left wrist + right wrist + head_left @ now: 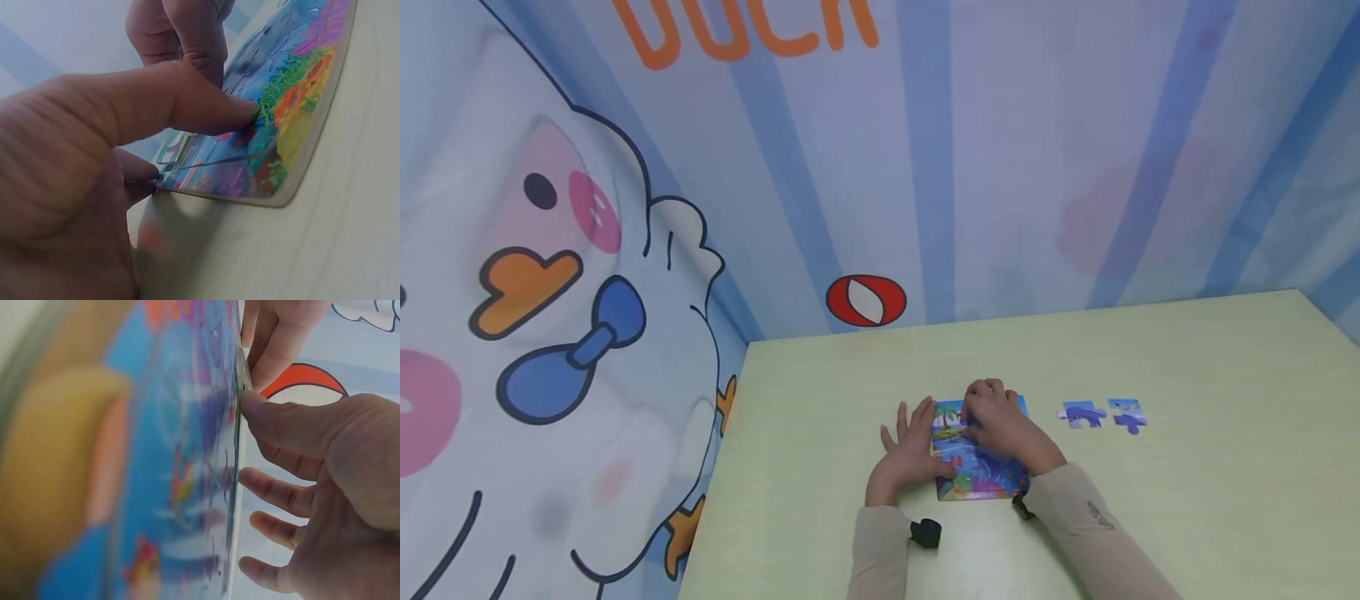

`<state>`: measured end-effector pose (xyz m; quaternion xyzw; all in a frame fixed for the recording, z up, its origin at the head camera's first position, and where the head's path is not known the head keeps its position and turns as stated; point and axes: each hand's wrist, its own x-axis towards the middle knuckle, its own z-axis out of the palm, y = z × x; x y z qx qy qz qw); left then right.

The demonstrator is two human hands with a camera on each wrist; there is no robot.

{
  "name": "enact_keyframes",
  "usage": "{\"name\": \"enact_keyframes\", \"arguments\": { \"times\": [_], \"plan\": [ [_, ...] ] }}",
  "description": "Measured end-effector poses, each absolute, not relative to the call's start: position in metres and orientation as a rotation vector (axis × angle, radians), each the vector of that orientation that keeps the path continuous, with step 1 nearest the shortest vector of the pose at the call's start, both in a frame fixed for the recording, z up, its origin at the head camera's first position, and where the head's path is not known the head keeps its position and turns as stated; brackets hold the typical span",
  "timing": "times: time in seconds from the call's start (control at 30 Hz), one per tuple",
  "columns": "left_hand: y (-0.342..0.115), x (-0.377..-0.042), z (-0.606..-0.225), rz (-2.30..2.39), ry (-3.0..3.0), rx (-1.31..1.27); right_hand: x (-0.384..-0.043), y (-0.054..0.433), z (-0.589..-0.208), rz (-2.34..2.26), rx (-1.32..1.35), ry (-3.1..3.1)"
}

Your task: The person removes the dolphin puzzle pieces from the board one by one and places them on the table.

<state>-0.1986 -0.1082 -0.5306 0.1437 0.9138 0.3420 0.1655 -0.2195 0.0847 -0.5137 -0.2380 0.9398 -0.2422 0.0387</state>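
Touching the left side: left hand, fingers fanned along the left edge of a jigsaw puzzle, thumb laid across its lower left part.
Left grip: spread, with the thumb pressing on the picture rather than curling round anything.
Right grip: right hand arches over the upper middle of the puzzle, fingers bent downward; I cannot tell whether thumb and forefinger pinch a piece or only press, as the hand covers the spot.
Puzzle: flat on the pale bench in front of the person, between the two hands; palm tree at upper left, blue sea across the middle, bright coral along the near edge. Its longer axis seems to run away from the person.
Key relation: the puzzle's upper part lies directly beneath the right hand; the left hand is nearer its left edge.
Loose pieces: a piece with a purple shape and a pale blue piece with a purple knob lie side by side, apart from each other, right of the puzzle and nearer the right hand.
Edges and room: bench surface stretches left, right and beyond the puzzle; its far edge meets a striped blue backdrop.
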Motion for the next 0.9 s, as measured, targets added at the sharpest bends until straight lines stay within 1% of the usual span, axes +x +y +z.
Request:
{"name": "enact_keyframes", "arguments": {
  "times": [0.23, 0.6, 0.9],
  "plan": [
    [-0.107, -0.199, -0.531, 0.969, 2.601, 0.405, -0.218, 0.092, -0.515, -0.831, -0.763, 2.907],
    [-0.108, -0.199, -0.532, 0.974, 2.609, 0.399, -0.208, 0.105, -0.507, -0.931, -0.733, 2.939],
    [-0.106, -0.199, -0.532, 0.98, 2.6, 0.38, -0.205, 0.126, -0.504, -0.951, -0.695, 2.968]
  ]
}}
